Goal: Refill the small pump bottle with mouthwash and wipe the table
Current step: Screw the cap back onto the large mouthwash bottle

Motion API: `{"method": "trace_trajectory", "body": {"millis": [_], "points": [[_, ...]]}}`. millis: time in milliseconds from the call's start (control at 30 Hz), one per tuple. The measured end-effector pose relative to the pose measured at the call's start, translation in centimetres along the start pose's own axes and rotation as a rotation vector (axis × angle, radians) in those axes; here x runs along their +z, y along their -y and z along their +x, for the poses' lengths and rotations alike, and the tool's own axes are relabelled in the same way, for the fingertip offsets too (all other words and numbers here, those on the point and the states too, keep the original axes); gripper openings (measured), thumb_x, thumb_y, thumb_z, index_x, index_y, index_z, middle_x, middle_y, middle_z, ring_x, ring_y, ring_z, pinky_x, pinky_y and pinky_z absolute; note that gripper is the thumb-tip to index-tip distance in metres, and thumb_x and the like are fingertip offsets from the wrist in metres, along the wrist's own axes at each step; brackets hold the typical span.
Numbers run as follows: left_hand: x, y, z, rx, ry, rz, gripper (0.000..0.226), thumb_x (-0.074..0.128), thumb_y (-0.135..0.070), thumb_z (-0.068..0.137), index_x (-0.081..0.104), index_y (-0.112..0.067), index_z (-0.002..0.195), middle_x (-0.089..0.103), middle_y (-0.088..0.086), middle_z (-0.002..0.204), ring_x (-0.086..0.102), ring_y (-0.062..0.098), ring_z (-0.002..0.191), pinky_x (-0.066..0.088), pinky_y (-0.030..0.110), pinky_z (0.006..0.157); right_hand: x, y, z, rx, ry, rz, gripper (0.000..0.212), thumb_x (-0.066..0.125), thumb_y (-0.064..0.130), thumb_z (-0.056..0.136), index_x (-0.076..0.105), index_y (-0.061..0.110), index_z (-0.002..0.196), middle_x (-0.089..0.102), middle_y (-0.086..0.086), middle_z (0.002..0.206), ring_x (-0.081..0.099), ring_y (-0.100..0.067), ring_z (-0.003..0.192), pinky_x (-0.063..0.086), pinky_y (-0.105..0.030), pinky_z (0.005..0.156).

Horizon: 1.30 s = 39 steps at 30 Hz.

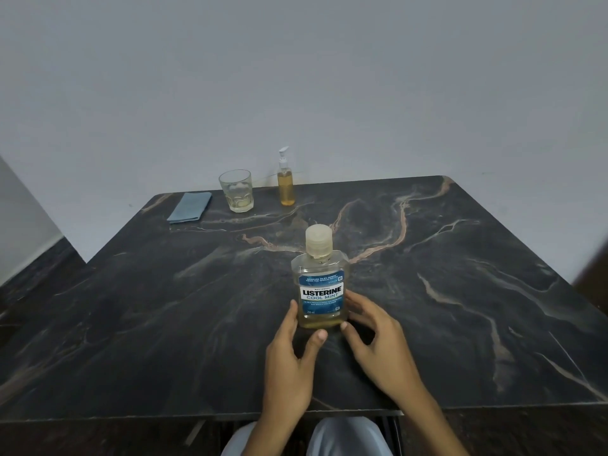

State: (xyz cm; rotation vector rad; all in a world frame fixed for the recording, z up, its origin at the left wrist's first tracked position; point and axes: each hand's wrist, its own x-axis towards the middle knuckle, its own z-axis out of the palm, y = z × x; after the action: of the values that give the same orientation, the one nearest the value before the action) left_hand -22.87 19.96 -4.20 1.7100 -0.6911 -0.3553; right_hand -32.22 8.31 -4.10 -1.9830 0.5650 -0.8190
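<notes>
Both my hands, left point(291, 348) and right point(378, 343), clasp the capped mouthwash bottle point(320, 284) near the table's point(460, 307) front edge; pump bottle point(285, 184), glass point(237, 190), cloth point(190, 207) along far edge.

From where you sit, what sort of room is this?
Probably a plain room at home: a dark marble-patterned table against a bare wall, with a mouthwash bottle, drinking glass and folded cloth.
</notes>
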Motion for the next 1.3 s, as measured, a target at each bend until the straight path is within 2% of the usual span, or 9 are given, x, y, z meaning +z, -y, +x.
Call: {"method": "trace_trajectory", "body": {"millis": [267, 400, 467, 567, 633, 767, 1000, 1167, 1300], "points": [[0.2, -0.4, 1.1, 0.017, 0.037, -0.045, 0.075, 0.067, -0.030, 0.080, 0.033, -0.021, 0.146, 0.041, -0.011, 0.146, 0.036, -0.004, 0.132, 0.028, -0.003, 0.095, 0.0, -0.4, 0.5, 0.045, 0.040, 0.110, 0.062, 0.063, -0.003, 0.085, 0.045, 0.023, 0.139, 0.059, 0.017, 0.126, 0.052, 0.007, 0.117, 0.039, -0.010, 0.098], [0.9, -2.4, 5.6, 0.049, 0.077, -0.087, 0.082, 0.059, -0.049, 0.075, 0.031, -0.023, 0.147, 0.044, -0.012, 0.144, 0.041, -0.002, 0.130, 0.034, 0.018, 0.107, -0.4, -0.5, 4.3, 0.064, 0.064, 0.163, 0.067, 0.061, -0.003, 0.087, 0.036, 0.027, 0.141, 0.053, 0.036, 0.121, 0.048, 0.010, 0.120, 0.038, -0.011, 0.099], [1.7, -3.5, 9.0, 0.054, 0.109, -0.108, 0.080, 0.057, -0.051, 0.076, 0.032, -0.022, 0.146, 0.054, -0.019, 0.129, 0.050, -0.012, 0.113, 0.040, 0.016, 0.098, -1.0, -0.7, 7.7, 0.073, 0.073, 0.183, 0.066, 0.060, -0.002, 0.088, 0.035, 0.027, 0.142, 0.053, 0.034, 0.122, 0.049, 0.008, 0.120, 0.040, -0.020, 0.102], [3.5, -4.3, 14.8, 0.045, 0.174, -0.168, 0.085, 0.062, -0.053, 0.074, 0.026, -0.028, 0.147, 0.051, -0.020, 0.130, 0.051, -0.014, 0.106, 0.040, 0.015, 0.091, -1.8, -1.0, 13.1, 0.048, 0.095, 0.165, 0.054, 0.065, 0.035, 0.087, 0.038, 0.041, 0.134, 0.053, 0.038, 0.119, 0.050, 0.010, 0.117, 0.042, -0.020, 0.100], [5.0, -4.3, 18.6, 0.020, 0.208, -0.182, 0.088, 0.066, -0.052, 0.076, 0.021, -0.029, 0.149, 0.041, -0.008, 0.145, 0.045, 0.001, 0.122, 0.038, 0.029, 0.104, -2.0, -2.0, 17.0, 0.074, 0.078, 0.140, 0.081, 0.059, 0.063, 0.075, 0.035, 0.028, 0.143, 0.049, 0.019, 0.137, 0.046, 0.000, 0.125, 0.039, -0.029, 0.107], [7.6, -4.5, 25.3, -0.022, 0.238, -0.159, 0.102, 0.071, -0.053, 0.072, 0.013, -0.025, 0.151, 0.032, 0.000, 0.153, 0.034, 0.020, 0.138, 0.029, 0.047, 0.114, -2.1, -4.6, 23.6, 0.104, 0.048, 0.051, 0.079, 0.060, 0.051, 0.085, 0.028, 0.016, 0.148, 0.044, -0.003, 0.145, 0.045, -0.010, 0.126, 0.038, -0.033, 0.107], [10.7, -4.0, 32.1, 0.012, 0.304, -0.199, 0.100, 0.078, -0.041, 0.071, 0.016, -0.024, 0.147, 0.042, -0.002, 0.136, 0.042, 0.015, 0.127, 0.034, 0.028, 0.099, -1.8, -7.7, 30.3, 0.050, 0.014, 0.100, 0.069, 0.048, 0.077, 0.076, 0.047, 0.038, 0.133, 0.058, 0.013, 0.128, 0.054, -0.008, 0.119, 0.041, -0.042, 0.105], [11.9, -2.7, 34.6, -0.023, 0.324, -0.175, 0.114, 0.080, -0.046, 0.067, 0.005, -0.022, 0.150, 0.032, 0.007, 0.150, 0.036, 0.022, 0.135, 0.030, 0.045, 0.114, -1.4, -9.6, 31.7, 0.067, 0.002, 0.116, 0.072, 0.041, 0.082, 0.074, 0.046, 0.040, 0.132, 0.057, 0.018, 0.125, 0.053, -0.004, 0.117, 0.040, -0.034, 0.106], [12.4, -2.0, 35.2, -0.034, 0.316, -0.177, 0.116, 0.081, -0.050, 0.063, 0.007, -0.023, 0.149, 0.035, 0.006, 0.148, 0.040, 0.022, 0.131, 0.033, 0.045, 0.112, -1.2, -10.4, 32.2, 0.063, -0.007, 0.096, 0.077, 0.039, 0.084, 0.072, 0.043, 0.039, 0.134, 0.055, 0.023, 0.120, 0.052, 0.003, 0.112, 0.039, -0.024, 0.100]]}}
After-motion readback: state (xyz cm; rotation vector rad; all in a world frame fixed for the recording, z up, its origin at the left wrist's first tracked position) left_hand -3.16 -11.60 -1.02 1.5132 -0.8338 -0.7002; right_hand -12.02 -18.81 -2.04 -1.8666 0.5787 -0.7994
